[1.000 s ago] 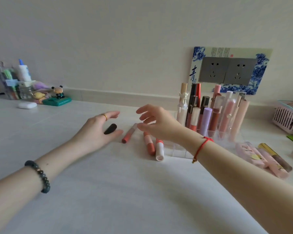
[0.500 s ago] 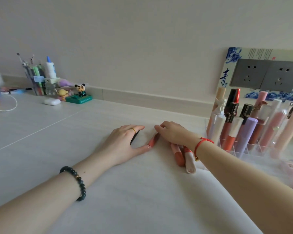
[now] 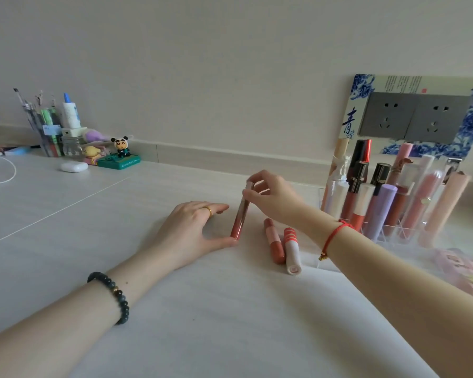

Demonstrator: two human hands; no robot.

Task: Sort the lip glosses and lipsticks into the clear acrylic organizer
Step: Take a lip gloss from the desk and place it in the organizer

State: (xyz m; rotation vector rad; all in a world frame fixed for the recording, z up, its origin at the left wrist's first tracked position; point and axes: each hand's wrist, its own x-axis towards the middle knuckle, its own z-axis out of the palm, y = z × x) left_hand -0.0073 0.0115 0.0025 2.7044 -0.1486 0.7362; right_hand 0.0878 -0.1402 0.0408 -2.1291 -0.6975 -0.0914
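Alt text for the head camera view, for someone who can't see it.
A right hand pinches the top of a red-brown lip gloss tilted over a white table; the left hand rests by its base. Two more glosses lie beside a clear organizer of upright tubes.

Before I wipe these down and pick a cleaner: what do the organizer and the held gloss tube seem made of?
Organizer: clear, glossy rigid plastic, likely acrylic; the lipsticks show through its walls. Gloss tube: probably clear glossy plastic, red-brown colour showing through, pale cap pinched by the right hand.
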